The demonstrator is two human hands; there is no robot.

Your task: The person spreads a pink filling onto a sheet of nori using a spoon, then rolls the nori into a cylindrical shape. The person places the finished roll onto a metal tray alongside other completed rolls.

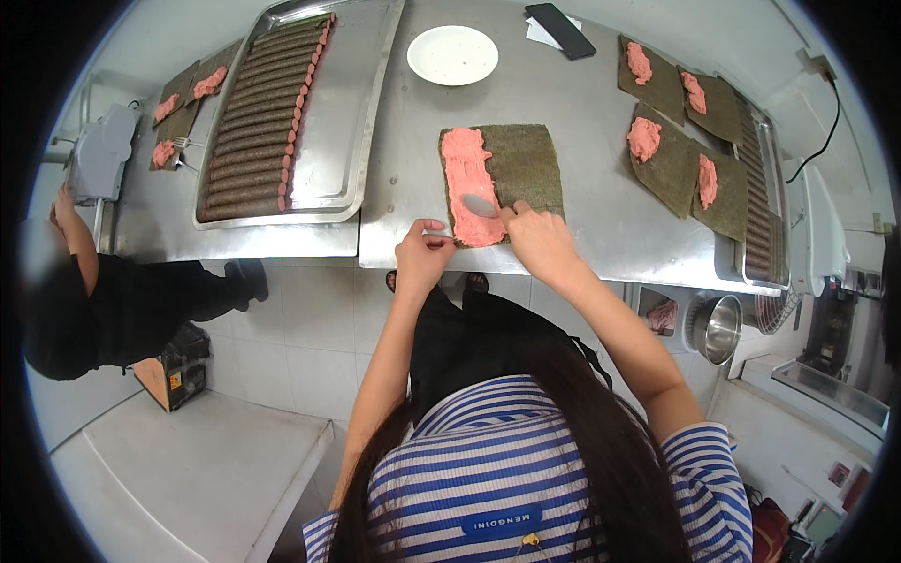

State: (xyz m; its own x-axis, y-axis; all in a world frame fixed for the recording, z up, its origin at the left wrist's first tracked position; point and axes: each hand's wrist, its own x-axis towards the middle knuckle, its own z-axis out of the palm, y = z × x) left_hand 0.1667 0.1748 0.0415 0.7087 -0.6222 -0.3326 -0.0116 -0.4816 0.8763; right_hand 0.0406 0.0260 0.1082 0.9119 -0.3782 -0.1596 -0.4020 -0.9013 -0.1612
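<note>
A dark green nori sheet (527,159) lies flat near the front edge of the steel table. Its left part is covered by a band of pink paste (466,164). My right hand (540,242) grips a spoon (480,205), whose bowl rests on the paste toward the near end. At the sheet's near left corner is my left hand (424,253), thumb and fingers pinched together by the edge; whether they hold the corner is hard to make out.
A white plate (452,55) and a black phone (561,31) lie farther back. At left, a steel tray (347,169) bears several nori rolls (258,122). More nori sheets with pink paste (645,138) lie at right. Another person (94,310) stands at far left.
</note>
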